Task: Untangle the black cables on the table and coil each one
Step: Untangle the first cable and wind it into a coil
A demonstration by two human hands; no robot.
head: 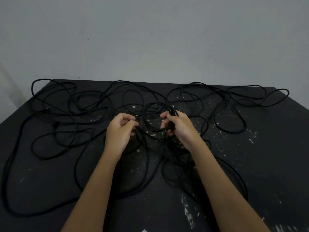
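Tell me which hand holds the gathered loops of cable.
The right hand: it grips several gathered loops, while the left hand pinches only one strand.

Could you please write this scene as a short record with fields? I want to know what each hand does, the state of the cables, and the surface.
left hand: pinches a strand beside the small coil
right hand: grips the small coil, a few loops; a plug tip sticks up above the fingers
loose cables: tangled, spread across both sides of the table
table: black, with white flecks
progress: one coil begun, no finished coil visible
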